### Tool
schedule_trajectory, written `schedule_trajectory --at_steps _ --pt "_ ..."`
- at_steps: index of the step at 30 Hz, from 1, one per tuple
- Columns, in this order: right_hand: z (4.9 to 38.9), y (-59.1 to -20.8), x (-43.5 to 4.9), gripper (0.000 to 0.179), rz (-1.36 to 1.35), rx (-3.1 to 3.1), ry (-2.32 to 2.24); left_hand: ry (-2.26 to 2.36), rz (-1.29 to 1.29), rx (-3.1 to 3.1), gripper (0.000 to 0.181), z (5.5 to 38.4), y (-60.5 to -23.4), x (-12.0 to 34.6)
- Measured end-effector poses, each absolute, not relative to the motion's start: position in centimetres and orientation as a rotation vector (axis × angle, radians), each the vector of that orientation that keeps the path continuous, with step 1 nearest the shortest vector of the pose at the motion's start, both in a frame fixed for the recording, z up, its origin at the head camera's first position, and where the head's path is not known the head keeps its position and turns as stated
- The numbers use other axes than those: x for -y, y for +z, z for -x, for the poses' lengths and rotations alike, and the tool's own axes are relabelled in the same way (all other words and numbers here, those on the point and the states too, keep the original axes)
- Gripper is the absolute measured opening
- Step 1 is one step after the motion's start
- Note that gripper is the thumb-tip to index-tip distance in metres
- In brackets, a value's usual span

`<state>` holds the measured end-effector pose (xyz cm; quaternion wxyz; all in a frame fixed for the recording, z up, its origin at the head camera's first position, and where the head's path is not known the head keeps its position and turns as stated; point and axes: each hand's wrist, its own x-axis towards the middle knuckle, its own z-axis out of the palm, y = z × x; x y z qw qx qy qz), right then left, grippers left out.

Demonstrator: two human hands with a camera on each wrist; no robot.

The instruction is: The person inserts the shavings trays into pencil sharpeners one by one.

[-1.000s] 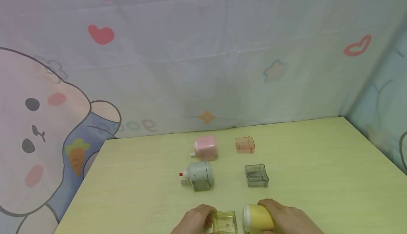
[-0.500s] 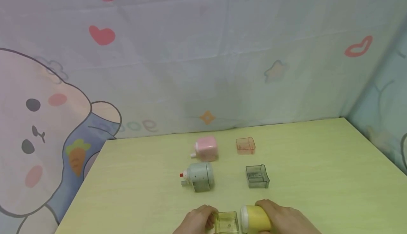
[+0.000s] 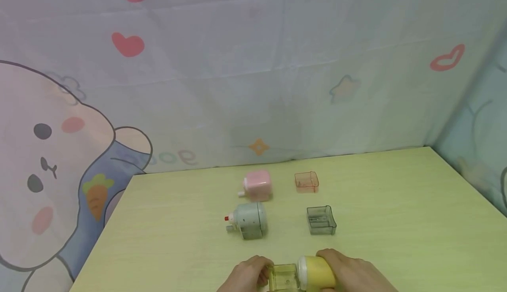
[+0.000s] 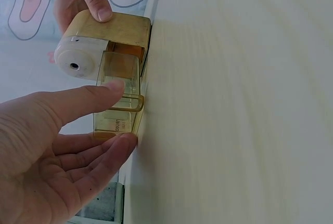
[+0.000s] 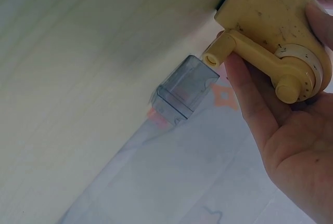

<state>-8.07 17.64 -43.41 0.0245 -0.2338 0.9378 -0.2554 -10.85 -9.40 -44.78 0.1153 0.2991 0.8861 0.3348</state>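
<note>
My left hand [image 3: 246,275] pinches a clear yellow shavings drawer [image 4: 118,117] between thumb and fingers. A yellow crank pencil sharpener [image 3: 320,272] with a white front lies in the grip of my right hand [image 3: 354,275]. In the left wrist view the drawer's far end overlaps the slot beside the sharpener's white face [image 4: 78,57]; how far inside it sits, I cannot tell. The right wrist view shows the sharpener's crank handle [image 5: 257,60] at the back, with fingers around the body.
Beyond the hands lie a grey pencil sharpener [image 3: 249,220] and a pink one [image 3: 258,185]. To their right are a grey clear drawer [image 3: 321,220] and a pink clear drawer [image 3: 306,182]. A printed cloth [image 3: 297,85] hangs behind the table [image 3: 396,221].
The yellow sharpener has moved left in my right hand, and the gap to the drawer has closed. My left hand and the drawer have shifted slightly right.
</note>
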Motion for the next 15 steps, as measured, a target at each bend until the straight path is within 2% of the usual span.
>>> schedule_trajectory --at_steps 15 --pt "8.05 -43.33 -17.59 0.052 0.725 -2.883 -0.804 0.988 -0.839 -2.537 0.043 11.03 -44.79 9.47"
